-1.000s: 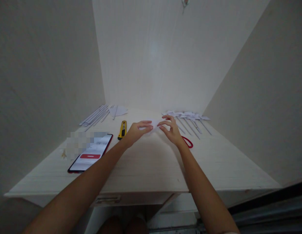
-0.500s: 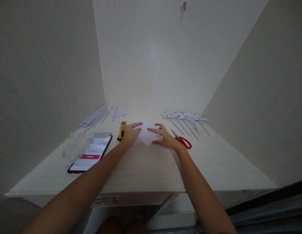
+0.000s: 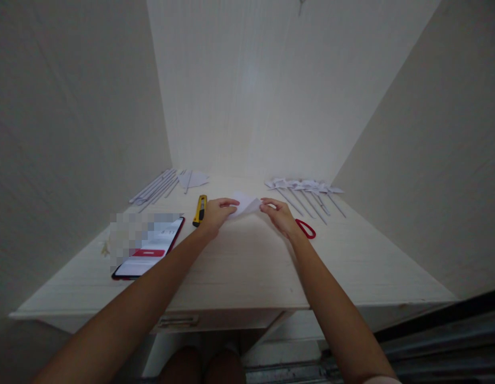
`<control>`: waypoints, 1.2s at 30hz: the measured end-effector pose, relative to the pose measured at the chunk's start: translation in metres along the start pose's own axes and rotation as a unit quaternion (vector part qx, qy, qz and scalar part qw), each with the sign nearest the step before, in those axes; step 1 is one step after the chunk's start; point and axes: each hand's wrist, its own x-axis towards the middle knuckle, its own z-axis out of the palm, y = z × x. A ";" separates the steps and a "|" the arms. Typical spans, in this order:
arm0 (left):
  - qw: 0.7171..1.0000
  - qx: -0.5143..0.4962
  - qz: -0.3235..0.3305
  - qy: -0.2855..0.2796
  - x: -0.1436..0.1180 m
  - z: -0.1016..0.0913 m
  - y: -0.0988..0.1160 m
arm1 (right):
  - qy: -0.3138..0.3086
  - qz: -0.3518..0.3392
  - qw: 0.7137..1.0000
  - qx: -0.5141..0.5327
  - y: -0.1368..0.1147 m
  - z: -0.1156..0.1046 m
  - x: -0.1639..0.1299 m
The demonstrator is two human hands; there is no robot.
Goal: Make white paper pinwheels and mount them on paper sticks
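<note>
A small sheet of white paper is between my two hands above the middle of the table, its near edge curling up. My left hand pinches the paper's left side between thumb and fingers. On the opposite side, my right hand has its fingertips closed on the right corner. Just left of my left hand lies a yellow box cutter. Red-handled scissors rest beside my right wrist, which covers their blades.
Rolled paper sticks lie at the back left, near a cut paper piece. Several paper pinwheels on sticks line the back right. A phone, partly blurred out, lies left on the white table. Walls enclose three sides.
The paper lay flat in a diamond under my spread fingers; now its near part is lifted and bent. My right hand has closed on the right corner, and my left hand pinches the left side.
</note>
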 end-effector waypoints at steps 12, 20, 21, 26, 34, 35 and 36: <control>0.990 0.037 0.059 -0.123 -0.002 0.008 -0.003 | -0.041 0.007 0.999 -0.033 -0.014 0.013 -0.006; 0.994 0.011 0.070 -0.080 -0.008 0.013 0.002 | 0.015 -0.026 0.999 -0.028 -0.015 0.018 -0.005; 0.994 0.013 0.080 -0.075 -0.010 0.014 0.003 | 0.022 -0.025 0.999 -0.027 -0.015 0.018 -0.005; 0.979 0.102 0.173 -0.045 -0.015 0.014 0.004 | 0.042 -0.033 0.997 -0.048 -0.020 0.020 -0.006; 0.978 0.120 0.167 -0.040 -0.014 0.013 0.009 | 0.036 -0.043 0.994 -0.090 -0.033 0.021 -0.012; 0.982 0.098 0.156 -0.046 -0.014 0.014 0.009 | 0.036 -0.043 0.994 -0.094 -0.033 0.021 -0.012; 0.986 0.072 0.144 -0.052 -0.014 0.014 0.009 | 0.036 -0.042 0.994 -0.099 -0.033 0.020 -0.011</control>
